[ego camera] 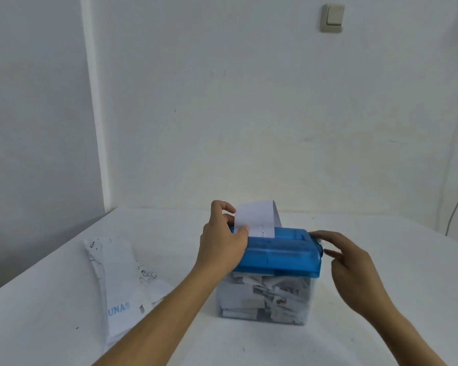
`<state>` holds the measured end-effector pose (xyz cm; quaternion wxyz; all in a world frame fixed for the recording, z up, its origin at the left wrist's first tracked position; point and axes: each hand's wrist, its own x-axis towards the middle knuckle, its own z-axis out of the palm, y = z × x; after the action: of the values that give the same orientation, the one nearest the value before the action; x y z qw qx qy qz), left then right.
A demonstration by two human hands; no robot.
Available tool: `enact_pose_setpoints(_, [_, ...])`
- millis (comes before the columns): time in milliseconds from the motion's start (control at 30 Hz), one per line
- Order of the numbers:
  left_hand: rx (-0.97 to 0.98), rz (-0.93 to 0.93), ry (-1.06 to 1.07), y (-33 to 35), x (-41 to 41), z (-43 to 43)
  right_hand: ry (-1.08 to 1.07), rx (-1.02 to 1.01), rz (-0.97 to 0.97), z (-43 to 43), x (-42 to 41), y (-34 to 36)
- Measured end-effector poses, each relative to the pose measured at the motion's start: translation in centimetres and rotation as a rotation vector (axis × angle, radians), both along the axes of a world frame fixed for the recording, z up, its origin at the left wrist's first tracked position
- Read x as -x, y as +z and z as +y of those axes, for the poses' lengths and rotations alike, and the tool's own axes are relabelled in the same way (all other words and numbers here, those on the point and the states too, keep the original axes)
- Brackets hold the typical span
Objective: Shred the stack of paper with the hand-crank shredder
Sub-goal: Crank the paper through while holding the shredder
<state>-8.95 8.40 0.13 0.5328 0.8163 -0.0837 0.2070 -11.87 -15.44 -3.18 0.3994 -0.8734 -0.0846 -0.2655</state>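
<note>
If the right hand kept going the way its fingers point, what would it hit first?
Probably the right end of the blue shredder top. The open right hand points at it from close by, though depth is unclear.

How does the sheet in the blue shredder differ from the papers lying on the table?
The sheet stands upright, pinched by the left hand; the papers lie flat, untouched. The sheet looks almost blank; the papers show print and blue letters. Both are white.
</note>
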Motion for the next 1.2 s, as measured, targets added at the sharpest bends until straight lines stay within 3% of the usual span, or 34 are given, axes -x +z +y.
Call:
enact_pose_setpoints(100, [-0.023,0.003,0.006,0.0,0.0,0.0,-0.037,0.324,0.049,-0.3,-0.4,-1.4])
enact_pose_setpoints(167, [-0.04,0.003,0.018,-0.1,0.1,-0.1,-0.037,0.432,0.061,-0.3,-0.9,-2.0])
enact_pose_setpoints(500, [-0.125,0.009,0.008,0.0,0.8,-0.1,-0.008,0.448,0.116,0.8,0.9,-4.9])
enact_pose_setpoints(800, [-0.27,0.148,-0.047,0.9,1.4,0.0,-0.073,0.712,0.383,0.7,4.7,1.8])
enact_pose_setpoints(933, [-0.288,0.172,-0.058,1.2,1.3,0.2,0.031,0.671,0.471,-0.3,4.6,7.6])
enact_pose_setpoints(1033, [-0.302,0.167,-0.062,1.3,1.4,0.2,0.071,0.505,0.451,-0.6,4.1,11.0])
enact_pose_setpoints(1200, [-0.309,0.149,-0.071,1.1,1.2,0.2,0.024,0.177,0.21,-0.6,0.2,12.1])
